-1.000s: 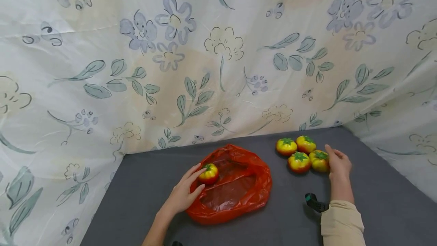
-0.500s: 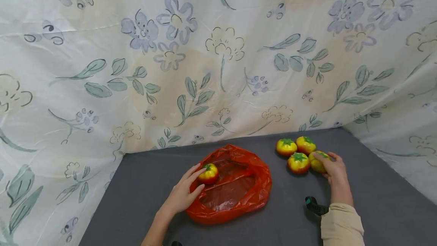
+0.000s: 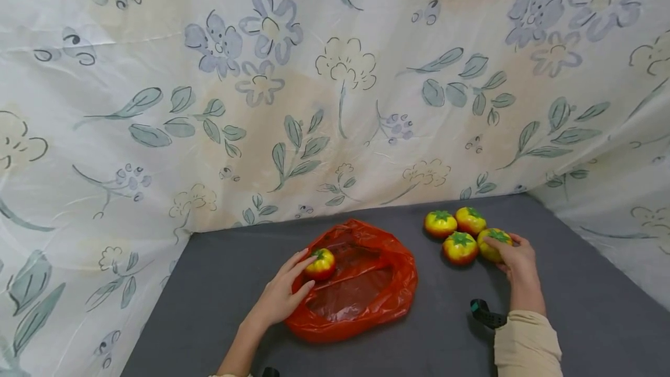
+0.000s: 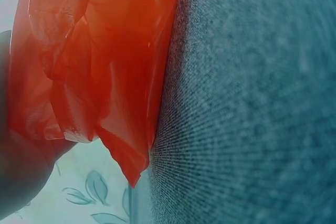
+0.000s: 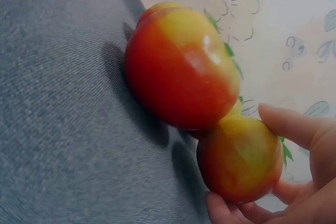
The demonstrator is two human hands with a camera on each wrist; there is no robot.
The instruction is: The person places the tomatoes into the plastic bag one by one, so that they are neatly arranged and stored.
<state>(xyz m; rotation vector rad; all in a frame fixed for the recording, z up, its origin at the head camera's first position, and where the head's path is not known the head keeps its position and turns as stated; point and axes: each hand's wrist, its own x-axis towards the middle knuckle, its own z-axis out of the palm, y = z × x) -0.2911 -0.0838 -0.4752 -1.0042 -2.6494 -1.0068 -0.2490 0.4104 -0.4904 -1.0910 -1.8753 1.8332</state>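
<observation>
My left hand (image 3: 281, 295) holds the left rim of a red plastic bag (image 3: 361, 327), which lies mouth up on the table. Beside its fingertips, inside the bag, is a yellow and red tomato (image 3: 323, 263) with a green top. The left wrist view shows the bag's crumpled side (image 4: 100, 66), which hides most of the fingers. On the right, my right hand (image 3: 519, 260) pinches another tomato (image 5: 239, 161) between thumb and fingers. That tomato is beside several similar ones, among them a front one (image 3: 460, 248) and a back left one (image 3: 440, 223).
A dark grey cloth (image 3: 439, 319) covers the table. Behind it and at both sides hangs a pale flowered curtain (image 3: 356, 109). A black wrist device (image 3: 485, 314) sits at the right wrist. One more tomato (image 3: 471, 220) is at the back of the group.
My right hand has come from beside the rightmost tomato onto it, and its fingers have closed around it. The left hand and the bag have stayed in place.
</observation>
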